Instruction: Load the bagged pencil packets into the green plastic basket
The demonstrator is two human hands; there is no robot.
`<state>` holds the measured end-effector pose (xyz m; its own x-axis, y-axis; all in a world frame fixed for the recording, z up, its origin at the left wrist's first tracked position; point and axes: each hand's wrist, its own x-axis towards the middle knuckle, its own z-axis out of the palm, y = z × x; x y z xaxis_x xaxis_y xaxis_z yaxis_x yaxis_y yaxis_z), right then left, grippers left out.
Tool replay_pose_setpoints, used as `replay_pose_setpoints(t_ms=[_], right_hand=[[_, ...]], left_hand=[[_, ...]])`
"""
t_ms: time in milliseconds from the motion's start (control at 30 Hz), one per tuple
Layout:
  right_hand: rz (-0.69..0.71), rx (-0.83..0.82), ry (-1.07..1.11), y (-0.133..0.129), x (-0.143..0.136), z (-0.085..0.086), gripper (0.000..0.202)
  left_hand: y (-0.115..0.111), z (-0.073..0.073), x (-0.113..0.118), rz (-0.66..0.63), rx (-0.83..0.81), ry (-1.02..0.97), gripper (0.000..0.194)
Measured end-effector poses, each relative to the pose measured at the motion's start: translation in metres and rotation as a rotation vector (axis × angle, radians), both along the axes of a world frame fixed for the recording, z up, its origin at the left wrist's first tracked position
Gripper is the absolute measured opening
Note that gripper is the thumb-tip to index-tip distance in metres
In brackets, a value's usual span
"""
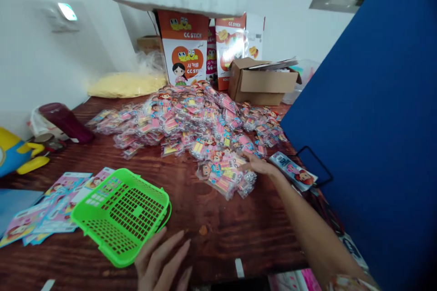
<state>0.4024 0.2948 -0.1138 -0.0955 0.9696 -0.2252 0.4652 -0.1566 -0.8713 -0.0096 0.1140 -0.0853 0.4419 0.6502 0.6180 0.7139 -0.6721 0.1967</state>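
Note:
A large heap of small clear plastic packets (191, 118) lies across the table, with pink, yellow and blue contents and printed cartoon girls. At the heap's near right edge, my right hand (257, 164) has its fingers closed on a clump of these packets (223, 173); its fingertips are partly hidden among them. My left hand (164, 261) is at the bottom of the view, fingers apart and holding nothing. Just beside those fingers sits a bright green plastic basket (118, 254) with a grid bottom, its inside showing nothing.
Printed cards (51, 209) lie left of the basket, near a dark red bottle (66, 122) and a yellow-blue toy (17, 154). Cartons (186, 50) and an open cardboard box (261, 82) stand behind. A blue panel (368, 113) borders the right, beside a card stack (293, 170).

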Motion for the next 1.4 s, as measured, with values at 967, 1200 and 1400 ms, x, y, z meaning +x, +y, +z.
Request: replay_pose_setpoints(t_ms=[967, 1200, 1400], right_hand=[[0.204, 0.375, -0.953, -0.139, -0.122, 0.010, 0.043], [0.275, 0.370, -0.944, -0.144, -0.131, 0.008, 0.022], [0.338, 0.388, -0.961, -0.143, -0.135, 0.015, 0.030]], left_hand=[[0.049, -0.061, 0.054, -0.030, -0.348, 0.207, 0.036], [0.047, -0.057, 0.044, -0.029, -0.436, 0.036, 0.033], [0.109, -0.044, 0.075, 0.017, -0.497, 0.016, 0.043]])
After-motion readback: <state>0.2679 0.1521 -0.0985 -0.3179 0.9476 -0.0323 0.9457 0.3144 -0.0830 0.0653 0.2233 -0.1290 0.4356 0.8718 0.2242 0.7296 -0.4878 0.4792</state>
